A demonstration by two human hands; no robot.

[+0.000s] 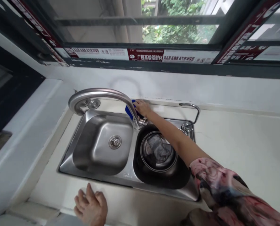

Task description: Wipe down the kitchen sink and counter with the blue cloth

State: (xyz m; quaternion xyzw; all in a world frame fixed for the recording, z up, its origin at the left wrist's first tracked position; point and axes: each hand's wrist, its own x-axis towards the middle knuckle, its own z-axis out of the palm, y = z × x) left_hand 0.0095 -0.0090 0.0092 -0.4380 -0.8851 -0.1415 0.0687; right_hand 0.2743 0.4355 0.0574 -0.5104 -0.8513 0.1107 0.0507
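Note:
My right hand [142, 108] reaches across the right basin to the strip of counter behind the faucet. Its fingers are on a flat blue item [129, 110], partly covered by the hand and the faucet, so its kind is unclear. Near the counter's front edge, my left hand [91, 205] is held with fingers loosely bent and apart, holding nothing. Between the hands lies a steel double sink [128, 175] with a curved faucet [104, 91] over its left basin. A round metal pan with a perforated base [143, 150] sits in the right basin, a grey cloth [160, 147] inside it.
A small bent spout [196, 114] rises at the sink's back right corner. Two round metal lids [94, 103] lie behind the left basin. White counter [243, 141] extends to the right, and a window frame [140, 67] runs along the back wall.

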